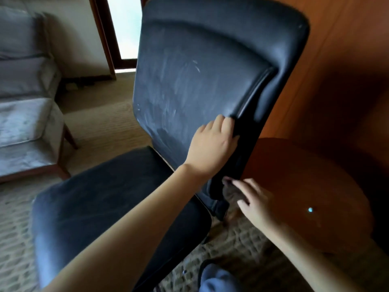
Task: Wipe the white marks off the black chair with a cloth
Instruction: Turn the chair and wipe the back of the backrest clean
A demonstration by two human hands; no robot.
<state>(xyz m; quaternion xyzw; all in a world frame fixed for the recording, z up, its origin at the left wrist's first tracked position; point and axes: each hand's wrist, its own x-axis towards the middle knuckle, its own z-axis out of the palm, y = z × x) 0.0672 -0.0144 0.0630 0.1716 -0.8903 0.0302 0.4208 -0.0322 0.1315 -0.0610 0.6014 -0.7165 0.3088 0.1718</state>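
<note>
Chair [200, 81] edge: left hand [212, 144] grips it | right hand [259, 201] holds dark cloth [231, 191]

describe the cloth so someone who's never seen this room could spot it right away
Find the black chair with its white-smeared backrest. Go down to the backrest's lower right edge, next to the round wooden table. There the right hand presses a small dark grey cloth, the only soft, crumpled thing beside the smooth leather and the polished wood.
</note>
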